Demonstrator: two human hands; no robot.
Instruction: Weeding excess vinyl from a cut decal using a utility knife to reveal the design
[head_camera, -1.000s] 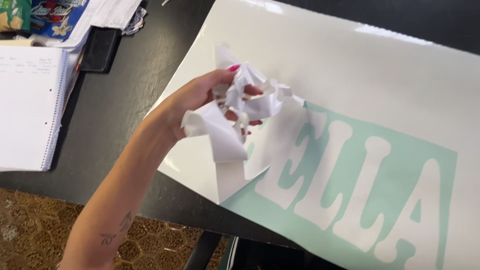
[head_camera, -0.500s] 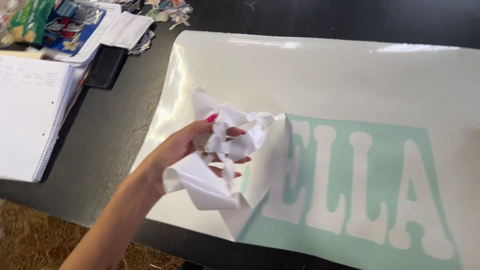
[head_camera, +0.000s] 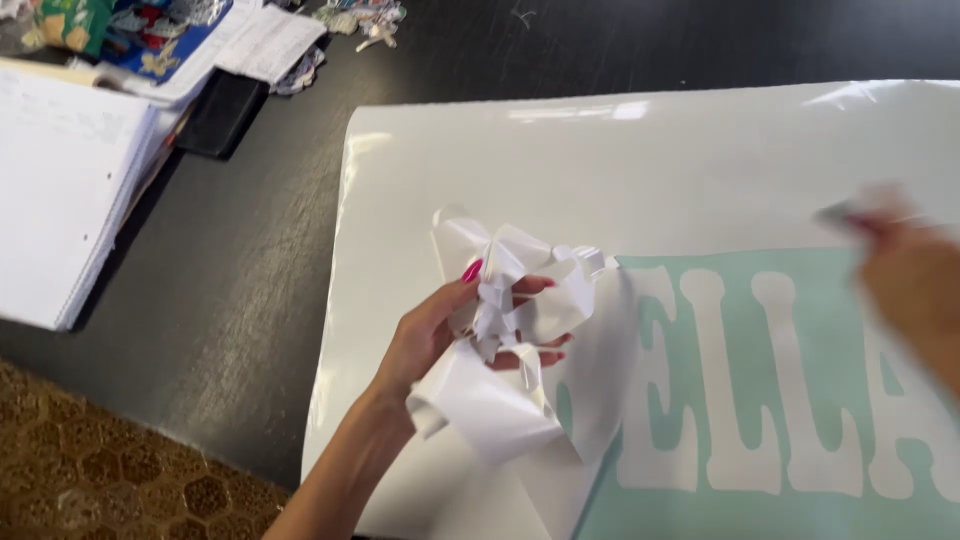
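Dark table (head_camera: 250, 260) fills most of the frame; brown patterned floor (head_camera: 110, 480) shows at lower left. Big white sheet (head_camera: 640, 170) lies flat on the table, centre to right edge, w/ a mint-green panel (head_camera: 740, 400) at lower right carrying white block letters.

Left hand (head_camera: 440, 335), coming up from bottom centre, is closed around a crumpled wad of white backing (head_camera: 520, 290), fingers curled into it, pink nails showing. Wad sits just above the sheet, centre frame. A curled strip (head_camera: 480, 400) hangs below the hand and runs down to the sheet's lower edge beside the green panel.

Right hand (head_camera: 915, 290) is at the right edge, over the green panel's top; badly motion-blurred. It seems to pinch something small and pale at its upper tip, but I can't tell the grip for sure.

Upper left: white notebook (head_camera: 60, 190) at the table edge, a black flat item (head_camera: 215, 115) next to it, loose papers (head_camera: 265, 40) and colourful clutter (head_camera: 110, 30) beyond.
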